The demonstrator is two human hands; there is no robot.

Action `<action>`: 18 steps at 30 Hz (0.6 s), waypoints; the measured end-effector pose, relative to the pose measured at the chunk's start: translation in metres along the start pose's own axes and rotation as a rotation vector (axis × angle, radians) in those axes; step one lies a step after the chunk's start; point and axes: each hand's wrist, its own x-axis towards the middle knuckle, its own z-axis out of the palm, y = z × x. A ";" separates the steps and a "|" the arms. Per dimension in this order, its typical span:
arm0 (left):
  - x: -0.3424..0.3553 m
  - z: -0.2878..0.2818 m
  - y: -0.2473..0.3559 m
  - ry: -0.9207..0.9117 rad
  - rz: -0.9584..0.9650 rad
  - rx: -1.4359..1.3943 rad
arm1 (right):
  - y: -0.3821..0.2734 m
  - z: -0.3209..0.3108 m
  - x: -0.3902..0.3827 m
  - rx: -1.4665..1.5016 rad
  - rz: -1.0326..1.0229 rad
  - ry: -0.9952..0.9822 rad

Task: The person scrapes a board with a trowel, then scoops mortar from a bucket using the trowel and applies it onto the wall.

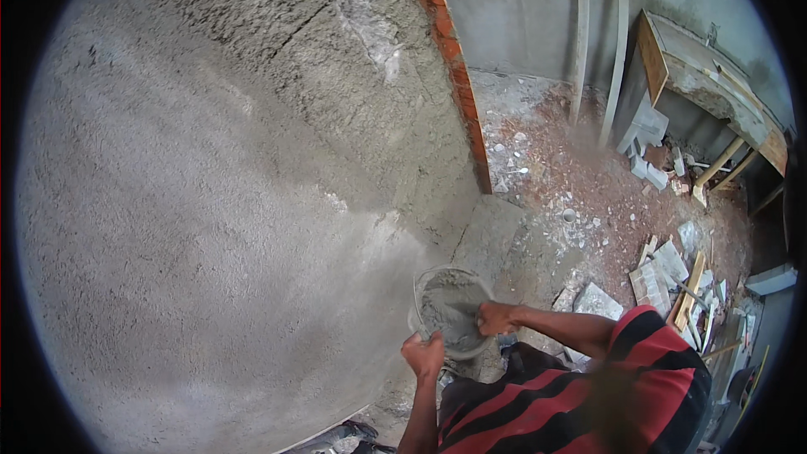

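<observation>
A round bucket point(413, 317) of wet grey mortar point(445, 290) stands in front of my body, close to the foot of the plastered wall. My left hand point(423, 355) is closed at the bucket's near left edge; whether it grips the rim or the handle is hard to make out. On the right side, my right hand point(496, 318) is closed in a fist over the rim. From it a trowel point(461, 311) appears to dip into the mortar, its blade largely coated and its handle hidden by my fingers.
The grey rendered wall point(210, 244) fills the left, rougher toward the top, ending at an exposed red brick edge point(458, 76). Rubble point(664, 277), tile pieces and wood strips litter the floor at right. Two pale poles point(580, 34) lean beyond, near a propped concrete slab point(714, 76).
</observation>
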 end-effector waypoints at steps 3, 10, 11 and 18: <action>-0.004 0.015 -0.020 -0.063 -0.030 -0.002 | -0.014 0.012 -0.021 0.615 0.124 -0.230; 0.001 0.020 -0.038 -0.112 -0.280 -0.302 | -0.031 -0.037 -0.068 1.378 -0.048 -0.144; 0.001 0.022 -0.048 -0.105 -0.377 -0.361 | -0.044 -0.060 -0.077 1.404 -0.153 -0.076; -0.021 -0.020 -0.054 0.032 -0.267 -0.149 | -0.154 -0.261 -0.154 1.182 -0.917 1.012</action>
